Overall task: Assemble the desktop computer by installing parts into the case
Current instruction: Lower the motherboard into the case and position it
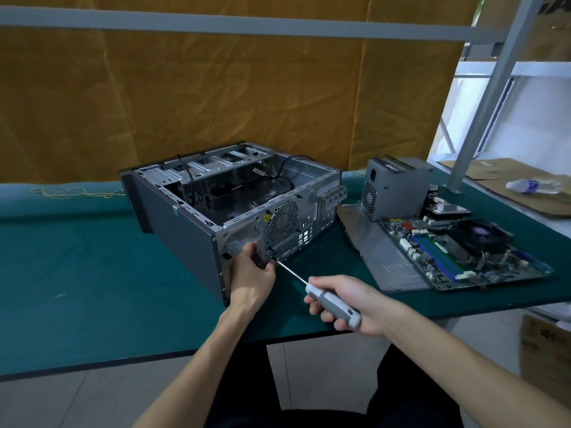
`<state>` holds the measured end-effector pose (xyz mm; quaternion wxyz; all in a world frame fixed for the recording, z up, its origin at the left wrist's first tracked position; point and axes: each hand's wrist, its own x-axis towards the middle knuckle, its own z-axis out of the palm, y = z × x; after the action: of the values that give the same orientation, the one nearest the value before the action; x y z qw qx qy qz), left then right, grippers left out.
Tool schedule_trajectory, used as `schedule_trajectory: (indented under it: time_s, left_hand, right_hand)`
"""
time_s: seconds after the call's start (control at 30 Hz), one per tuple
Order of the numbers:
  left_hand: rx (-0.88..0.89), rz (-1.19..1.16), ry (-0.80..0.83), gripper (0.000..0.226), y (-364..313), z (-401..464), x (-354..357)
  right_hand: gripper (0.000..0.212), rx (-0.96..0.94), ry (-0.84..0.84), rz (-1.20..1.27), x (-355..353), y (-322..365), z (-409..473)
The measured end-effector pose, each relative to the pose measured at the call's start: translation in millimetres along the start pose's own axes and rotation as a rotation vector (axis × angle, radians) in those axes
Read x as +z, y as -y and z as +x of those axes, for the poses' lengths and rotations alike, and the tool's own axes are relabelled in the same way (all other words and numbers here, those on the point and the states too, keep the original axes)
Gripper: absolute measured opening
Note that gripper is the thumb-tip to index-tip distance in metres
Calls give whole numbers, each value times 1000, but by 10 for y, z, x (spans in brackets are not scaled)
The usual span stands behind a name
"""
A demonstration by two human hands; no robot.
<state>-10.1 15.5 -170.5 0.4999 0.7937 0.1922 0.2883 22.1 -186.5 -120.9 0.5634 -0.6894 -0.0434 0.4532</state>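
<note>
An open grey computer case (191, 230) lies on its side on the green table (77, 273), its rear panel with the fan grille (282, 222) facing me. My right hand (349, 304) grips a grey-handled screwdriver (333, 305) whose tip touches a screw at the lower rear panel, near the fan grille. My left hand (255, 273) holds the case's lower rear corner, fingers curled around something dark by the screwdriver tip. To the right lie a motherboard (469, 254) with a black cooler and a grey power supply (395, 188).
The motherboard lies on a grey case side panel (370, 242). Farther right are flattened cardboard (500, 180) and a plastic water bottle (534, 186). A yellow cloth hangs behind the table. A metal shelf post (482, 125) stands at the right. The table's front edge runs just below my hands.
</note>
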Motion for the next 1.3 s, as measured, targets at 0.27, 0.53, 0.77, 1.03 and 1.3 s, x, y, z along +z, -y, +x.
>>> schedule_trajectory:
  time_s: [0.27,0.53,0.77,1.03,1.3]
  left_hand:
    - [17,116,32,10,39,-9,1]
    - [-5,163,20,20,-20,-35,22]
    - [11,234,-5,12,-137,-176,-78]
    - [267,576,-39,17,-826,-434,-450]
    - [513,824,-24,33,-1092,197,-807]
  right_hand:
    - [28,-364,-267,-423,-209,-87,-74]
    - [18,-553,-985,-955,-1037,85,-24]
    - [39,-314,-1102,-1314,-1244,65,370]
    - [28,-940,-904,-1069,-778,528,409]
    - [49,-942,-518,-1306,-204,1426,618]
